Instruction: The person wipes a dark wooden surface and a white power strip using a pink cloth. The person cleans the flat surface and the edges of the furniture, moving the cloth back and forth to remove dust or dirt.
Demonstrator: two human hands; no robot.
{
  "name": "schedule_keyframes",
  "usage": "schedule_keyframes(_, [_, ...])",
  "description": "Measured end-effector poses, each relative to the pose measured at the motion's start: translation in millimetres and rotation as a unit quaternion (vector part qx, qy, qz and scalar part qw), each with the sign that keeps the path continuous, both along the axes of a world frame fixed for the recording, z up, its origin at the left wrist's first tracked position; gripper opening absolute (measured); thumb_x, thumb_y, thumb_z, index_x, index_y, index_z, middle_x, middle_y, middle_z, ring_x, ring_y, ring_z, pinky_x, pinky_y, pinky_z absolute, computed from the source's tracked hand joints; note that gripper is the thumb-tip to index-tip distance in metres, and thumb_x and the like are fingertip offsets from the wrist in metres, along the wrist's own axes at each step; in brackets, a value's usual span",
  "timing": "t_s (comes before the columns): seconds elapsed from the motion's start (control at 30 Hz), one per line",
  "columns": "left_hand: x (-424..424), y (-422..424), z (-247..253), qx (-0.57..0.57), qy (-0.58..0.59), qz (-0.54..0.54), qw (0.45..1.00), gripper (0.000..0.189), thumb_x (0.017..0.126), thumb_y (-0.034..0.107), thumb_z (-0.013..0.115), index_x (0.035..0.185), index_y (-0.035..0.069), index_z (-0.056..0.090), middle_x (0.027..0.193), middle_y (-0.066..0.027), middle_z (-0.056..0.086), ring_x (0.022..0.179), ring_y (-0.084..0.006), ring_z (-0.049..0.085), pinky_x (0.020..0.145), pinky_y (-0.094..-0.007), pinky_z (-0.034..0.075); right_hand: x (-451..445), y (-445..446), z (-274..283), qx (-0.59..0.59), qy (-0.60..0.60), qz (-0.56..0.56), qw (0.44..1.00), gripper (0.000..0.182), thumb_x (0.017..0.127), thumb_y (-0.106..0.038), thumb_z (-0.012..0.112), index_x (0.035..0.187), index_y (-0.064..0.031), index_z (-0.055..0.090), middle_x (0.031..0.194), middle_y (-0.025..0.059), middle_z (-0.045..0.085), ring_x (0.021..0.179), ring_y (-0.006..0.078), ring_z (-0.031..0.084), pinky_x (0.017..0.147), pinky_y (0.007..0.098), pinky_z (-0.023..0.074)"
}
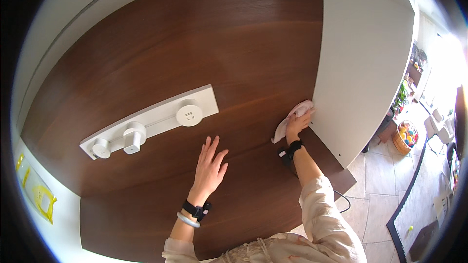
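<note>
My right hand [299, 123] presses a pale pink cloth [282, 131] to the dark brown wood-grain panel [248, 58], at the corner where it meets the white side panel [360, 62]. Part of the cloth lies hidden under the fingers. My left hand [211, 170] holds nothing; its fingers are spread above the brown surface, just below a white power track [164, 111]. Round socket adapters [189, 114] sit on that track, and a white plug-in charger [132, 143] is in the middle one.
On the left white wall hangs a clear and yellow plastic packet [40, 193]. Past the right panel are a wicker basket [402, 144] of colourful balls, a green plant [401, 95] and a tiled floor [382, 175]. A black cable [345, 201] loops by the brown board's right edge.
</note>
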State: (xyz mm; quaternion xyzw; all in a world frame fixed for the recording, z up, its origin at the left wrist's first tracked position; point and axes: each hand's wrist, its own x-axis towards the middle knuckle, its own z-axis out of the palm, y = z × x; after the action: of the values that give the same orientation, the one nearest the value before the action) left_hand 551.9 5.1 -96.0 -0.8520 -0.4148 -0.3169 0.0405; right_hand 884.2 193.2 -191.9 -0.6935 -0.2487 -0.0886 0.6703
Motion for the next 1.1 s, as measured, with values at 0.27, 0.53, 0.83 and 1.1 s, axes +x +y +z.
schedule_keyframes(0.27, [32, 7, -13, -0.026, 0.047, -0.025, 0.998, 0.040, 0.086, 0.014, 0.070, 0.124, 0.008, 0.059, 0.157, -0.0160, 0.026, 0.147, -0.0375, 0.021, 0.117, -0.0522, 0.028, 29, 2, 185, 0.169, -0.318, 0.132, 0.924, 0.069, 0.075, 0.001, 0.061, 0.140, -0.0043, 0.041, 0.142, 0.0200, 0.042, 0.130, 0.0408, 0.036, 0.109, 0.0497, 0.0259])
schedule_keyframes(0.53, [39, 12, -15, -0.042, 0.042, -0.004, 0.998, 0.040, 0.085, 0.012, 0.070, 0.124, 0.007, 0.060, 0.158, -0.0148, 0.025, 0.147, -0.0355, 0.021, 0.118, -0.0500, 0.027, 26, 0, 125, 0.183, -0.202, 0.039, 0.961, 0.070, 0.078, -0.001, 0.059, 0.144, -0.0049, 0.038, 0.143, 0.0227, 0.039, 0.130, 0.0423, 0.034, 0.110, 0.0515, 0.0241])
schedule_keyframes(0.83, [47, 10, -11, -0.030, 0.031, -0.020, 0.999, 0.040, 0.084, 0.009, 0.070, 0.122, 0.006, 0.060, 0.155, -0.0166, 0.032, 0.145, -0.0359, 0.027, 0.116, -0.0502, 0.029, -8, 9, 23, -0.005, 0.070, -0.008, 0.998, 0.071, 0.083, -0.011, 0.058, 0.148, -0.0035, 0.032, 0.133, 0.0265, 0.042, 0.119, 0.0452, 0.038, 0.102, 0.0510, 0.0299])
schedule_keyframes(1.1, [25, 0, -2, 0.006, -0.105, 0.035, 0.994, 0.034, 0.084, 0.004, 0.067, 0.117, 0.005, 0.061, 0.118, -0.0133, 0.058, 0.109, -0.0337, 0.058, 0.092, -0.0432, 0.049, -156, -52, 52, 0.075, -0.433, 0.188, 0.878, 0.066, 0.079, -0.008, 0.058, 0.143, -0.0184, 0.048, 0.149, 0.0226, 0.035, 0.125, 0.0400, 0.038, 0.091, 0.0548, 0.0308])
